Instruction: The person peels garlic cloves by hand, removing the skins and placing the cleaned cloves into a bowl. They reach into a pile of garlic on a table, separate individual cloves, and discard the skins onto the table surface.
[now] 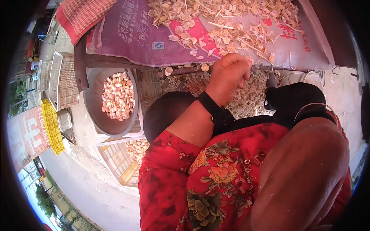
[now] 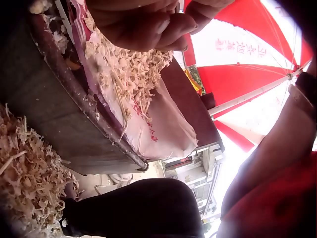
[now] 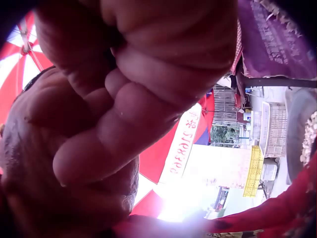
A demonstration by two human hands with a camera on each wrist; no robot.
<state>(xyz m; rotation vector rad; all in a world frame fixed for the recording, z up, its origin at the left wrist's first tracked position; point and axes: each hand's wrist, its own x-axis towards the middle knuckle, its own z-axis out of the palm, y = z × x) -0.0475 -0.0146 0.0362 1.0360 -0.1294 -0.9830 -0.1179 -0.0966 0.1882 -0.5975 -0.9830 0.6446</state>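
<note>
At front edge of purple sack-covered bench [image 1: 154, 57]: bare left hand [image 1: 230, 77], fingers curled together; can't tell if pinching anything. Raised above bench level: bare right hand [image 3: 148, 84], fingers bent, grip unclear. On bench: pale papery garlic heap [image 1: 241, 36].

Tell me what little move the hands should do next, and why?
Maybe lower the right hand toward the garlic pile. It looks raised: its wrist view shows it large against a red and white umbrella, while the left hand is alone beside the pile. I can't tell whether the left fingers pinch anything.
</note>
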